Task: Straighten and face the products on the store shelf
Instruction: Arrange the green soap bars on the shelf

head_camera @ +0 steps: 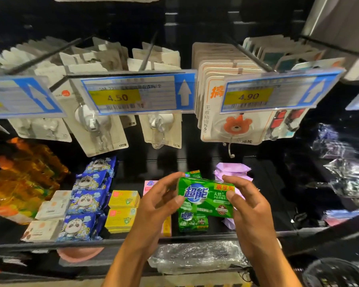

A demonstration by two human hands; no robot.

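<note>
We find both hands raised in front of the shelf (50, 243), holding one green soap pack (207, 195) between them. The pack is clear of the shelf, held level, with its printed face turned toward the camera.

The left hand (153, 206) grips the pack's left end: the thumb presses on the front face and the fingers curl over the top edge. The right hand (251, 206) grips the right end in the same way, thumb on the front and fingers curled over the top.

Directly below the held pack, a second green pack (192, 221) sits near the shelf's front edge. A third green pack (193, 174) shows just behind the held one, farther back. To the right and partly behind the right hand is a stack of purple packs (232, 170). A pink box (148, 186) is partly hidden behind the left hand.

Further left stand two yellow boxes (123, 198), one behind the other, then a row of blue panda packs (85, 200), then pale boxes (52, 208).

Above the shelf, hook cards (226, 125) hang on pegs behind price tags reading 4.50 (131, 94) and 4.90 (278, 94).
</note>
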